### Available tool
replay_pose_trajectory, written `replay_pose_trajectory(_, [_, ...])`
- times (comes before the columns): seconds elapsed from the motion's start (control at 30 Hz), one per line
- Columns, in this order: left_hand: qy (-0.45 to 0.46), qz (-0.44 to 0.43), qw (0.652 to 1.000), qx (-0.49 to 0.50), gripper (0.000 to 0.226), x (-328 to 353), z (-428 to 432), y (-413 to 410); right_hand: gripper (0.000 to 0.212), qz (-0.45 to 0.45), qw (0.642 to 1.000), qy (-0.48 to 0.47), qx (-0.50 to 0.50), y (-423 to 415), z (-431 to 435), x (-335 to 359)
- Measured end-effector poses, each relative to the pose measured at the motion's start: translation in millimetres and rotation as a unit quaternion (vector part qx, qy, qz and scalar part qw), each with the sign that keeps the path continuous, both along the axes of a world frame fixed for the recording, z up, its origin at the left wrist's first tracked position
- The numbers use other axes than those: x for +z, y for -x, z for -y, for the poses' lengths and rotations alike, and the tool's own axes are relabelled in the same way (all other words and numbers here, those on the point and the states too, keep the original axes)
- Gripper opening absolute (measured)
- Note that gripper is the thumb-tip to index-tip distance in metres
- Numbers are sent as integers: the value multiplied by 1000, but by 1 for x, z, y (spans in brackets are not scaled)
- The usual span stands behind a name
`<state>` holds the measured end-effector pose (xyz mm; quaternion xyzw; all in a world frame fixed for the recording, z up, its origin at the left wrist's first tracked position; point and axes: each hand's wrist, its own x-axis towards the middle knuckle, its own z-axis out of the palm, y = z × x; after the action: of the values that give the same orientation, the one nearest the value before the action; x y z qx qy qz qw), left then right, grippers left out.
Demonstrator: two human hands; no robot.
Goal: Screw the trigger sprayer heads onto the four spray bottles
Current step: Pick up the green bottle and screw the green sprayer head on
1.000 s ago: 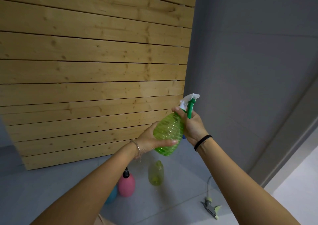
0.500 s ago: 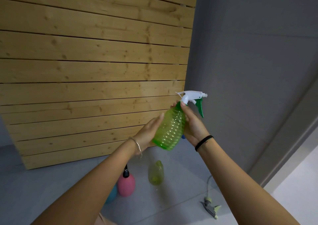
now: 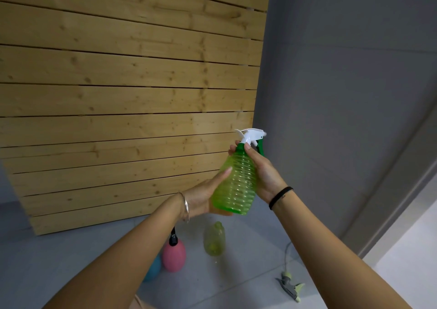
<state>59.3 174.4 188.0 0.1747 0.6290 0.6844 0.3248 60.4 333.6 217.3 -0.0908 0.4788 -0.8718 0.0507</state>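
Green spray bottle point(image 3: 234, 185) is held up in the air, roughly upright, in front of a wooden slat panel point(image 3: 123, 91). It looks empty and thin-walled, so I judge it light and easy to dent if squeezed, though its ribs should give some purchase. The trigger sprayer head point(image 3: 251, 137) sits on its neck, nozzle pointing right. The right hand point(image 3: 264, 174) pinches the head's green collar between thumb and fingertips, which is probably the best place to turn it. The left hand point(image 3: 203, 195) lies with straight fingers against the bottle's left side and base, propping rather than clasping. A firmer hold low on the ribs would likely stop the bottle spinning.

On the floor below stand 3 more bottles: a yellow-green bottle point(image 3: 214, 239) with no head, a pink bottle point(image 3: 173, 258), and a blue bottle point(image 3: 152, 271) half hidden by the arm. Only 1 loose sprayer head point(image 3: 289, 287) lies to the near right.
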Motion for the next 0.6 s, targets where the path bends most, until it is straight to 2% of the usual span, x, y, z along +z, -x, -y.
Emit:
replay_pose_trajectory(0.13, [24, -87, 990, 104, 93, 0, -5, 4, 26, -1, 997, -43, -69, 0, -4, -1])
replay_pose_trajectory(0.23, [-46, 35, 998, 4, 79, 1, 1, 8, 28, 3, 999, -18, -51, 1, -6, -2])
replay_pose_trajectory(0.3, [-67, 62, 995, -48, 70, -4, 4, 6, 27, 12, 1000, 7, -13, 0, -6, -2])
replay_pose_trajectory(0.37, [-55, 41, 996, -58, 68, -10, 1, 6, 24, 10, 1000, 9, -5, 1, -7, -2])
replay_pose_trajectory(0.53, [-6, -35, 999, 25, 76, -4, -6, 2, 23, 14, 998, -19, -53, 2, -8, 2])
replay_pose_trajectory(0.6, [6, -55, 998, 41, 70, -3, -7, 1, 23, 17, 997, -24, -67, 1, -8, 4])
